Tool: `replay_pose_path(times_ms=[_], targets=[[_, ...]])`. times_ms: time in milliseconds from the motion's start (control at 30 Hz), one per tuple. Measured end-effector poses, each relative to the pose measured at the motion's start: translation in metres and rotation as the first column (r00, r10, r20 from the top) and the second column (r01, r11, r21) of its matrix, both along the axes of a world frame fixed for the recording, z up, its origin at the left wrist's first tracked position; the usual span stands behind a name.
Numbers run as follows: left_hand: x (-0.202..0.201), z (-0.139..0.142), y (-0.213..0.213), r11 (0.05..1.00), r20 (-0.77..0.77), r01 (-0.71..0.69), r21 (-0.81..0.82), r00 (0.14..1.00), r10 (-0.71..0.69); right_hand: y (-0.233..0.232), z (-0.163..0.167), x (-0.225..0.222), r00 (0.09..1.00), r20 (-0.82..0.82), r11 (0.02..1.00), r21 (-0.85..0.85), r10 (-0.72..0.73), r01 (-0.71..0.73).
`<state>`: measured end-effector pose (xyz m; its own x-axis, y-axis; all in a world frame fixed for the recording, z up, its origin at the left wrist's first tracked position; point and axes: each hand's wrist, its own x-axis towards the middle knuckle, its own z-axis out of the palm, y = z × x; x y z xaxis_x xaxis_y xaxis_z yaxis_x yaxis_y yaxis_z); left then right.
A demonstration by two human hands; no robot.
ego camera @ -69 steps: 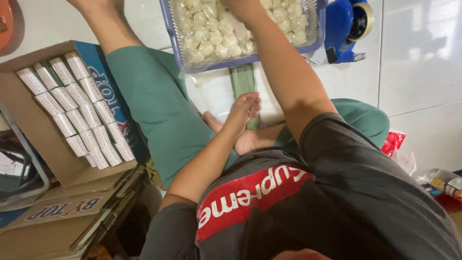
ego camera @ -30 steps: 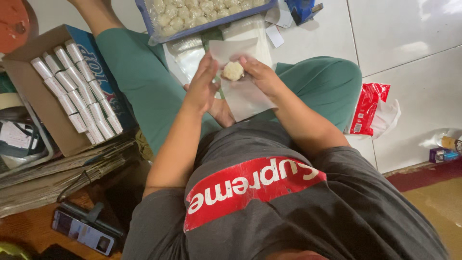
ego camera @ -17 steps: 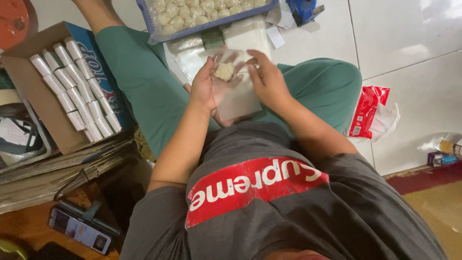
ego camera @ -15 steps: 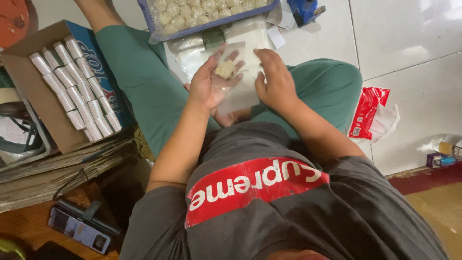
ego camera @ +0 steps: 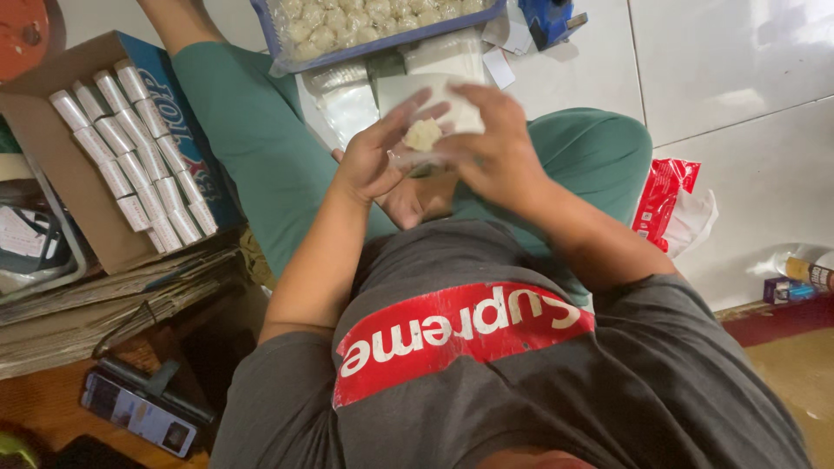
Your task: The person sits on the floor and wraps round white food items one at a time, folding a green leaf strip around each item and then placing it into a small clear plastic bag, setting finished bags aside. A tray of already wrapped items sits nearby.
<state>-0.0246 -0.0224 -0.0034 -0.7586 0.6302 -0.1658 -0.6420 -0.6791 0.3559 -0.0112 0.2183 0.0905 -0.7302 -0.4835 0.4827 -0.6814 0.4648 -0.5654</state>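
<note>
- Hands: your left hand [ego camera: 375,161] half open, cupping pale dough ball [ego camera: 423,135] in clear wrapper [ego camera: 408,159].
- Your right hand [ego camera: 493,148] pinches the wrapper over it.

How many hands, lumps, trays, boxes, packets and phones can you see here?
Hands: 2 (left hand, right hand)
Pale lump held between both hands: 1
Blue tray: 1
Cardboard box: 1
Red packet: 1
Phone: 1
Total: 7
</note>
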Motion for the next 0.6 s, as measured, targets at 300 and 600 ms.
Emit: replay_pose_path(times_ms=[300, 600], targets=[[0.006, 0.001, 0.004, 0.996, -0.108, 0.051, -0.078, 0.992, -0.06, -0.01, 0.0, -0.028, 0.785, 0.617, 0.947, -0.218, -0.053, 0.235], [0.008, 0.023, 0.012, 0.814, -0.224, -0.053, -0.578, 0.97, -0.096, -0.014, 0.002, -0.023, 0.845, 0.535, 0.909, -0.343, -0.016, 0.235]])
